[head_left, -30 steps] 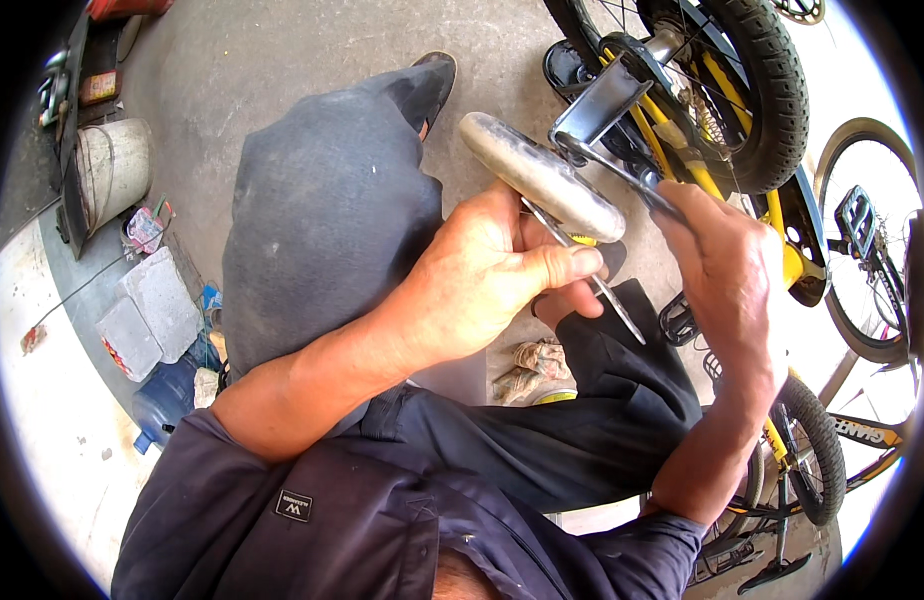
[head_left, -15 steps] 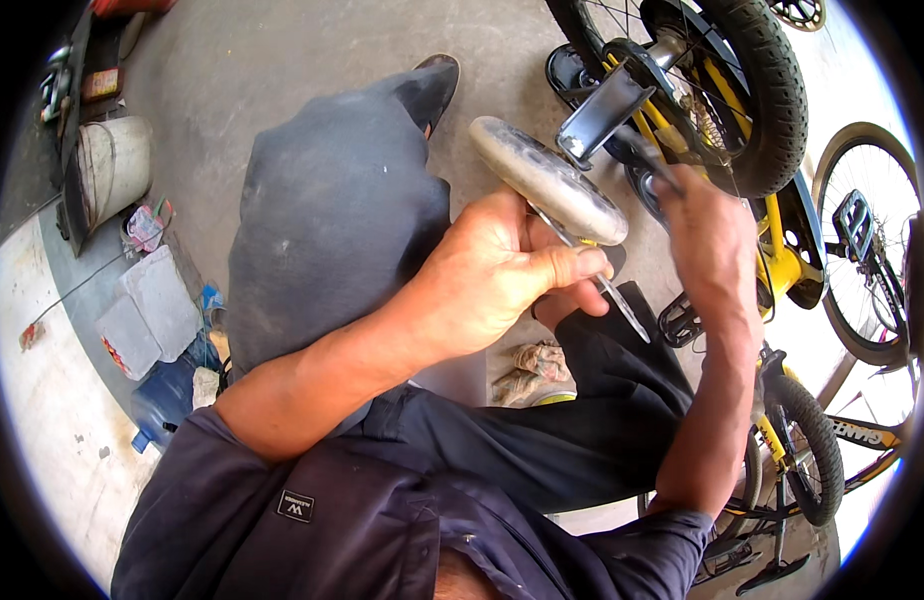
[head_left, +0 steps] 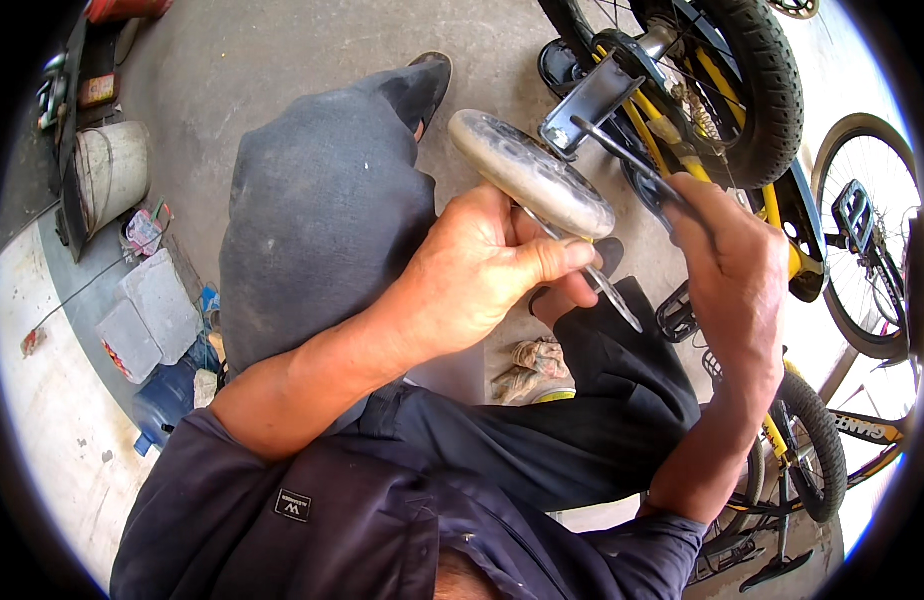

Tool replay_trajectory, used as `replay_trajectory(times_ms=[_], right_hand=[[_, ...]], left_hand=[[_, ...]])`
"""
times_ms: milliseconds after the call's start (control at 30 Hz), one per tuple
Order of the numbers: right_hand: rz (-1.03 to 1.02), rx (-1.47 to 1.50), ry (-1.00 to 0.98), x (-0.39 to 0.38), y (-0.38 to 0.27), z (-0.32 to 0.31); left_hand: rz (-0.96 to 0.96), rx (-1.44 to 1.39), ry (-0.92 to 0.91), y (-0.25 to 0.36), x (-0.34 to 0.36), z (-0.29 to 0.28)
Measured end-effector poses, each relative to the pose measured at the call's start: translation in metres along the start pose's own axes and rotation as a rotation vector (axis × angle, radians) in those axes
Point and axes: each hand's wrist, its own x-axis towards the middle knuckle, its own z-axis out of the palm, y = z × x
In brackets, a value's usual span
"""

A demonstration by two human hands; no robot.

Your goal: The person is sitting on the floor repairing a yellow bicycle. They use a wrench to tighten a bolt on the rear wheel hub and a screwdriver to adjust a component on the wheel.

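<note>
My left hand fingers clamped on training wheel; right hand fingers clamped on wrench beside it, by bracket.

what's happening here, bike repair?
Looks like it. A person crouches on a concrete floor beside a small yellow bicycle. The left hand grips a worn white training wheel on its metal bracket. The right hand holds a dark slim tool up against the bracket. A dirty rag lies below.
</note>
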Motion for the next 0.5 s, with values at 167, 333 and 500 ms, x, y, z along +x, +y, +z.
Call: replay_trajectory(times_ms=[167, 333, 500], right_hand=[[0.001, 0.045, 0.036, -0.003, -0.011, -0.006], [-0.041, 0.070, 0.058, -0.006, -0.020, -0.010], [-0.085, 0.080, 0.046, -0.008, -0.024, -0.012]], left_hand=[[-0.039, 0.006, -0.004, 0.002, -0.001, -0.001], [-0.040, -0.010, -0.009, 0.002, 0.000, -0.001], [-0.027, -0.005, -0.011, 0.003, 0.000, 0.001]])
